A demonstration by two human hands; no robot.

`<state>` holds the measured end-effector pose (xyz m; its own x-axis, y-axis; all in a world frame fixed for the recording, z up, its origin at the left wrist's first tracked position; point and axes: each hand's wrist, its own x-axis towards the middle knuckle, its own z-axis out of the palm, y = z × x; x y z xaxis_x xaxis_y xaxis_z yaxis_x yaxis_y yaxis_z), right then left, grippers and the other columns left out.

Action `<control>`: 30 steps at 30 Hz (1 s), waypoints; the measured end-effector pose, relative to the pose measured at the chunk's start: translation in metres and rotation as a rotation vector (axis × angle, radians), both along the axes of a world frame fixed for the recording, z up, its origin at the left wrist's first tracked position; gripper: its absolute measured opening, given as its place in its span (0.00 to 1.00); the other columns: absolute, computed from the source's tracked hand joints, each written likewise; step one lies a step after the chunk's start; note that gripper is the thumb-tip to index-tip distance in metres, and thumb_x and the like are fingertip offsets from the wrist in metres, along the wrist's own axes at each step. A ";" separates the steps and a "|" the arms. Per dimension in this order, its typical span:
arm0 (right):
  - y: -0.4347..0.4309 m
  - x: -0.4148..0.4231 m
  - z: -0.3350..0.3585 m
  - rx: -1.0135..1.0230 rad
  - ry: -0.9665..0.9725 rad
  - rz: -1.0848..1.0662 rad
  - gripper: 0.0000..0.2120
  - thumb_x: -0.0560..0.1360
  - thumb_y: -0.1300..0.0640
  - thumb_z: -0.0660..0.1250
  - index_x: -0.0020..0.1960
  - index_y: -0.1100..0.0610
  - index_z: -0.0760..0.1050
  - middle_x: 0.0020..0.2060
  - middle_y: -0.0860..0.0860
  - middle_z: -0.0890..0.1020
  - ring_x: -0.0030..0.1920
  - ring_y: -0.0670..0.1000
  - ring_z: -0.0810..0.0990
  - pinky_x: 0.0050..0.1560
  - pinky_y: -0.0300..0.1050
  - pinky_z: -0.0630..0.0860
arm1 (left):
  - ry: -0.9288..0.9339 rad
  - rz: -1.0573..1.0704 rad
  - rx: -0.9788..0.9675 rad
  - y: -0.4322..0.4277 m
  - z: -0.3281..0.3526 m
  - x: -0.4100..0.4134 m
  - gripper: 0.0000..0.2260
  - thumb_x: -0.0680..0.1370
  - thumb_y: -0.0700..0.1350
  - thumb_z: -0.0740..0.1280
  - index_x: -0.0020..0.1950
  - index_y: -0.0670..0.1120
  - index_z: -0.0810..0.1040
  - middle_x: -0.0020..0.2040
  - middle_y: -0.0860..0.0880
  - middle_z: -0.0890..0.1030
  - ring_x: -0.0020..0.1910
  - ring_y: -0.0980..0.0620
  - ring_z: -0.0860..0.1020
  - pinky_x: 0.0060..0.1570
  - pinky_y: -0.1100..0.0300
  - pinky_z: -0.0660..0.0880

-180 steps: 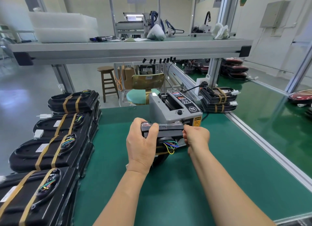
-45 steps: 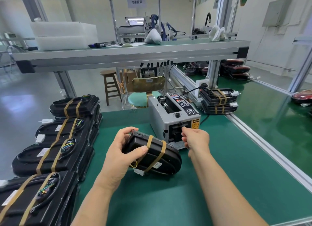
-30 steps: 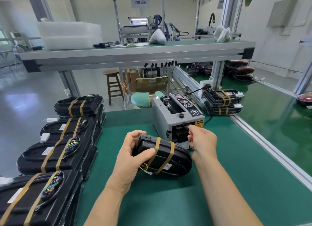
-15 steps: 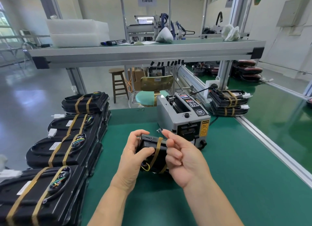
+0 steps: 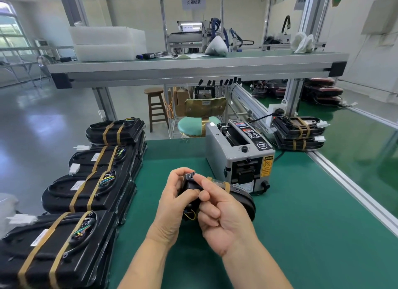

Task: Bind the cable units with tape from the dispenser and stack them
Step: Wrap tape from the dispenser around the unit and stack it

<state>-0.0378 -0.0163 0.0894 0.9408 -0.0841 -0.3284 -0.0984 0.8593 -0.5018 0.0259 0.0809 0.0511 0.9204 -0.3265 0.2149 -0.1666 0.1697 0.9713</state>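
A black cable unit point(image 5: 241, 196) with two brown tape bands round it lies tilted on the green bench mat point(image 5: 301, 228), just in front of the grey tape dispenser point(image 5: 237, 155). My left hand point(image 5: 172, 202) grips the unit's left end, where yellow and blue wires show. My right hand point(image 5: 221, 215) is in front of the unit, palm toward me, with its fingers curled and its thumb and forefinger pinching the unit's top left edge. It hides most of the unit; I cannot see a tape strip in its fingers.
Taped black units lie in stacks along the bench's left edge point(image 5: 90, 191). Another small stack point(image 5: 299, 133) sits behind the dispenser at the right. An aluminium rail point(image 5: 344, 183) borders the mat on the right. A shelf point(image 5: 193, 68) spans overhead.
My right hand left the dispenser's slot and came across in front of the unit, then curled its fingers onto the unit's top edge. My left hand kept its grip.
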 end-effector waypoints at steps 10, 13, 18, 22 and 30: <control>0.003 0.001 0.001 -0.031 0.012 -0.051 0.07 0.78 0.63 0.65 0.50 0.63 0.82 0.26 0.51 0.73 0.16 0.42 0.61 0.15 0.32 0.55 | 0.005 -0.007 -0.001 0.002 -0.002 0.002 0.16 0.68 0.41 0.70 0.54 0.53 0.76 0.48 0.47 0.82 0.48 0.50 0.79 0.50 0.52 0.75; 0.003 0.001 0.003 -0.021 0.018 -0.049 0.08 0.78 0.63 0.65 0.50 0.63 0.82 0.26 0.51 0.72 0.16 0.42 0.61 0.15 0.32 0.55 | 0.003 -0.007 0.001 0.002 -0.002 0.001 0.16 0.68 0.41 0.70 0.54 0.53 0.76 0.48 0.47 0.82 0.48 0.51 0.79 0.48 0.54 0.76; 0.003 0.001 0.004 0.036 0.017 -0.035 0.08 0.77 0.63 0.65 0.52 0.64 0.82 0.26 0.51 0.72 0.16 0.42 0.61 0.14 0.32 0.55 | 0.005 -0.015 -0.015 0.002 0.000 0.000 0.16 0.66 0.44 0.71 0.53 0.53 0.77 0.47 0.49 0.83 0.48 0.52 0.79 0.47 0.58 0.76; 0.003 0.001 0.004 -0.034 0.025 -0.036 0.08 0.77 0.63 0.65 0.52 0.64 0.81 0.26 0.51 0.73 0.16 0.42 0.62 0.15 0.32 0.55 | 0.009 -0.012 -0.006 0.002 0.001 -0.001 0.18 0.64 0.48 0.72 0.53 0.54 0.77 0.45 0.50 0.82 0.46 0.52 0.79 0.47 0.54 0.75; 0.004 0.002 0.003 -0.107 0.040 -0.061 0.07 0.77 0.64 0.66 0.52 0.65 0.81 0.25 0.51 0.73 0.16 0.42 0.62 0.15 0.33 0.55 | 0.003 -0.023 -0.002 0.003 0.000 0.000 0.18 0.63 0.49 0.71 0.53 0.54 0.77 0.44 0.50 0.82 0.44 0.53 0.78 0.45 0.55 0.75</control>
